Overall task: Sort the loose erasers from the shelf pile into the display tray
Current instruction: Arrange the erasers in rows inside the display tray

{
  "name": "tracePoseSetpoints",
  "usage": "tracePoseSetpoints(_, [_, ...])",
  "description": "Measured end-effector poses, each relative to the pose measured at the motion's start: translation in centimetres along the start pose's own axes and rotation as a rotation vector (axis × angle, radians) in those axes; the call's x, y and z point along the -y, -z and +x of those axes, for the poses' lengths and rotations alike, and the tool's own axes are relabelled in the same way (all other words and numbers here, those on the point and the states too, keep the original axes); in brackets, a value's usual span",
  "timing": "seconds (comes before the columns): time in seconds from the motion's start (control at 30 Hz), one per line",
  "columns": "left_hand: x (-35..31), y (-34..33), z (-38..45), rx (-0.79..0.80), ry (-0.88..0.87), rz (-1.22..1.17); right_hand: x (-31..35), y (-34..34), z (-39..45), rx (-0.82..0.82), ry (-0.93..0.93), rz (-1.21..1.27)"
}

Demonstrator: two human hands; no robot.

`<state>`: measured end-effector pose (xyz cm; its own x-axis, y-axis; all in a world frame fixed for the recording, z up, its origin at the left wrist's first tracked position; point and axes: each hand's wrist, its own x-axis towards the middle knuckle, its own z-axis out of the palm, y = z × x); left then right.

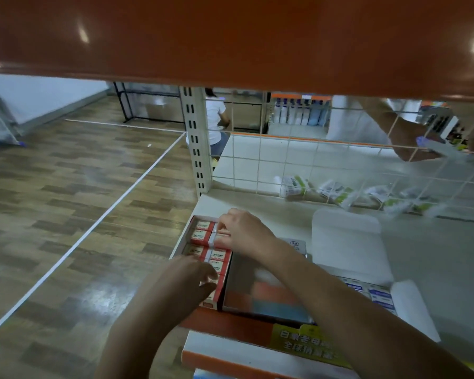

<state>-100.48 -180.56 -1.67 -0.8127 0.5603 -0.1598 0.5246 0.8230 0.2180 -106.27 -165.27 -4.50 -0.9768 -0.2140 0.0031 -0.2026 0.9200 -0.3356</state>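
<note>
Reaching into the display tray (pixel 179 243), the right hand (pixel 244 232) pinches a red-and-white eraser (pixel 218 233) at the tray's far end. The left hand (pixel 188 277), fingers loosely curled, touches erasers at its near end.

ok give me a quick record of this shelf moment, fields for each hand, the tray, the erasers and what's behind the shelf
left hand: over the tray's near end, fingers curled on the erasers there
right hand: at the tray's far end, fingers pinching an eraser
display tray: at the shelf's left edge
erasers: red and white sleeves marked 2B, packed in rows
neighbouring box: right of the tray, contents blurred
wire grid: behind the shelf, white packets beyond it
</note>
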Motion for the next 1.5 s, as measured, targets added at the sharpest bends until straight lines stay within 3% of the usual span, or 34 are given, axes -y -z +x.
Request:
tracePoseSetpoints(0.17, [-3.2,2.1,5.8,-0.137,-0.105,0.164,-3.4,3.2,-2.3,-0.124,-0.009,-0.026])
tracePoseSetpoints(0.37, [-12.8,1.7,13.3,-0.225,-0.254,0.308,-13.6,8.2,-9.4,-0.221,-0.279,-0.235])
tracePoseSetpoints(0.67, [-35.3,-2.1,18.8,-0.136,-0.619,0.336,-29.4,13.5,-27.6,-0.208,-0.769,-0.241])
tracePoseSetpoints(0.93, [-54.0,-8.6,20.2,-0.038,-0.803,0.227,-39.8,15.5,-43.0,-0.21,-1.018,-0.193])
tracePoseSetpoints(1.17, [-64.5,-12.8,22.0,-0.007,-0.778,0.175,-46.3,16.8,-54.0,-0.322,-1.103,-0.093])
tracePoseSetpoints(1.27, [-66.8,-13.8,23.4,-0.015,-0.73,0.085,-48.5,17.2,-56.9,-0.356,-1.212,-0.073])
tracePoseSetpoints(1.4, [-68.6,-14.9,25.5,-0.066,-0.62,0.038,-51.6,16.8,-58.6,-0.463,-1.224,-0.096])
tracePoseSetpoints(1.5, [-69.4,-15.3,26.5,-0.094,-0.58,-0.016,-52.7,16.5,-58.8,-0.455,-1.254,-0.11])
